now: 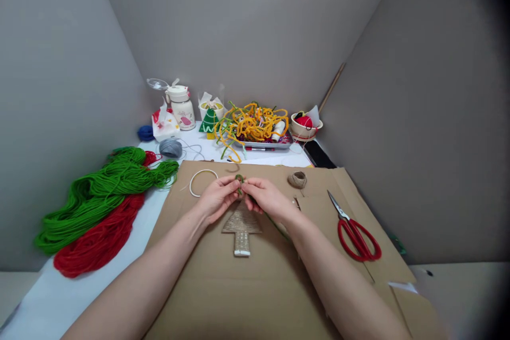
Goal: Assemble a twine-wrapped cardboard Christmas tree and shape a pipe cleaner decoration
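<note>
Cardboard: a flat brown cardboard sheet [231, 297] lies in front of you on the white desk [145, 218], under both your forearms.
Tree: the tan, twine-wrapped tree shape [241, 220] lies on the cardboard just below your hands, its white-ended trunk pointing toward you; your fingers hide its tip.
Scissors: to your right, metal scissors with red looped handles [360, 239] lie with the blades pointing away from you, slightly parted.
Skeins: to your left, a red yarn skein [99, 236] lies against a larger bright green yarn skein [95, 191].
Your hands: the left hand [220, 195] and right hand [265, 195] are close together, fingertips pinching a dark green yarn strand [239, 178].
Strand: it bends into a small loop at your fingertips, and a length trails below your right wrist.
Ring and twine: a thin white ring [190, 184] lies beyond your left hand, a small brown twine ball [297, 180] beyond your right.
Far side: a grey thread ball [170, 148], a green felt-like tree ornament [209, 121] and tangled orange-yellow yarn [255, 122] on a shallow metallic tray [279, 145].
</note>
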`<state>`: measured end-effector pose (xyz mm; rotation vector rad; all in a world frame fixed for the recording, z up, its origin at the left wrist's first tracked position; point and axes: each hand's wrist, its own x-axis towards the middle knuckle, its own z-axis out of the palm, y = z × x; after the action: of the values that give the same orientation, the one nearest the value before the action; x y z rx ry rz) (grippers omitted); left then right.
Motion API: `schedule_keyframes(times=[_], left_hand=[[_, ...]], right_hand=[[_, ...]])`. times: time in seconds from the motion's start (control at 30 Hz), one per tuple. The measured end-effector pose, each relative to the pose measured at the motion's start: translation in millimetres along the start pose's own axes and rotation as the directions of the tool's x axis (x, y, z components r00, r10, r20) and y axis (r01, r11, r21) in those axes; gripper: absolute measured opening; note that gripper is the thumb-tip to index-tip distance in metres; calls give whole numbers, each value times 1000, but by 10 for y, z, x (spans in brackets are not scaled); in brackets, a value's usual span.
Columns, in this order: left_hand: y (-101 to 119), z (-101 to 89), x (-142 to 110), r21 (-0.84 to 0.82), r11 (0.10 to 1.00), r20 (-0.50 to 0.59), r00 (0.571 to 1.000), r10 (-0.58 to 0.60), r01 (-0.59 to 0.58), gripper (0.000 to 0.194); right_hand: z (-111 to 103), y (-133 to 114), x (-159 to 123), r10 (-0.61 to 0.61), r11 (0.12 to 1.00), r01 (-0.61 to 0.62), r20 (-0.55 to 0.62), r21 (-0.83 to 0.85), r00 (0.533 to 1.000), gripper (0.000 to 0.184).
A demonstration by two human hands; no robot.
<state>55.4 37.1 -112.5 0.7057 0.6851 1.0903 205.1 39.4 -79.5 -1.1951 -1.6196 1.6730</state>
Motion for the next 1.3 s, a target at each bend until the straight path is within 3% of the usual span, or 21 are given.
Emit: schedule_keyframes(times=[0.37,0.5,0.7,0.87,1.17,1.3], left_hand=[[16,-37,-31,-43,997,117,992,-52,57,25],[-7,-90,-24,-43,997,151,987,-50,57,22],[5,-102,-18,1,998,286,957,-58,60,34],[36,-77,-21,-22,999,244,969,-32,38,33],[33,-58,-76,-5,997,279,958,-71,75,20],[43,-61,-51,-14,999,140,989,-37,40,18]], right_hand=[[30,39,-43,-6,993,-7,109,120,994,25],[29,19,-67,25,989,-54,204,138,979,29],[13,-4,-75,29,957,-92,224,277,974,29],[22,23,-55,-46,925,-19,161,380,986,30],[62,8,-83,11,920,-99,228,380,974,31],[61,23,-78,29,943,-101,224,316,974,31]])
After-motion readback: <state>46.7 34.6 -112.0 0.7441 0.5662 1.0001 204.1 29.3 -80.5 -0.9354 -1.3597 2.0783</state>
